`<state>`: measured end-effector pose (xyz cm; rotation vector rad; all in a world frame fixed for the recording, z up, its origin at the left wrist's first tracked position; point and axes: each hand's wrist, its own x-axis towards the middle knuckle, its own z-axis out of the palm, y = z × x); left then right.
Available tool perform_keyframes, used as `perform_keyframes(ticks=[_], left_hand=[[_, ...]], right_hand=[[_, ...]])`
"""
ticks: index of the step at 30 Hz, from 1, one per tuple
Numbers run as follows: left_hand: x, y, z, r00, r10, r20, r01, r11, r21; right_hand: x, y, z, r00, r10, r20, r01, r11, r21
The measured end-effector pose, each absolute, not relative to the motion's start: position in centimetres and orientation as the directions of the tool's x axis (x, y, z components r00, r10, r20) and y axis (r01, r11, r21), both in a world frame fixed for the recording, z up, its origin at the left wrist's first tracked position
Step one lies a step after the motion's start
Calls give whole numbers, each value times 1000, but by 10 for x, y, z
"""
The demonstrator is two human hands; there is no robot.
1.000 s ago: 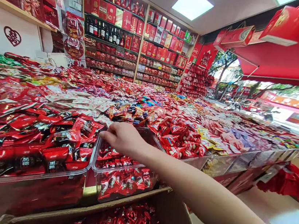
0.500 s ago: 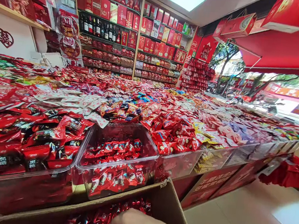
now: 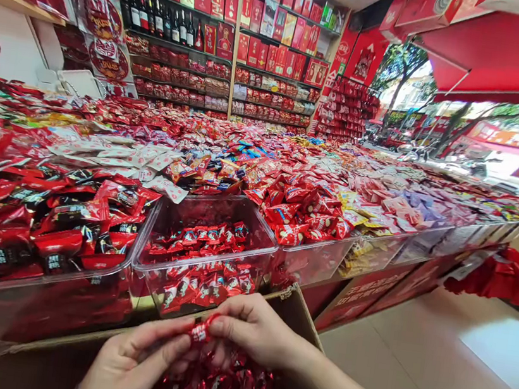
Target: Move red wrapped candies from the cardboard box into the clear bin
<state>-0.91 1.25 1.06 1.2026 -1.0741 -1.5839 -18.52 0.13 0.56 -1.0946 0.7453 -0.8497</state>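
Since the left hand (image 3: 133, 356) joined the right hand (image 3: 259, 331), both pinch one candy (image 3: 199, 332).

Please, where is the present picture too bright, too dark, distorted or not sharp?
Head view: the street is partly washed out, and the floor carries glare; head view: the cardboard box is dim inside; head view: the edges look stretched; head view: print on the wrapped candy looks soft.

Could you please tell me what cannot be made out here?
- Head view: ends of the held candy, partly hidden by the left hand and right hand.
- Head view: near side of the cardboard box, cut off by the bottom edge.
- Head view: lettering on the dark bottles, too small to read.
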Motion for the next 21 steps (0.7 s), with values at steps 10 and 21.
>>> perform_keyframes(ticks=[10, 21], left_hand=[[-1, 5, 10, -145, -957, -251, 164, -273, 948], [-5, 9, 7, -230, -922, -312, 175, -354, 919]], right_hand=[[-185, 3, 11, 337, -939, -75, 278, 176, -944], [-187, 12, 8, 225, -827, 515, -193, -556, -809]])
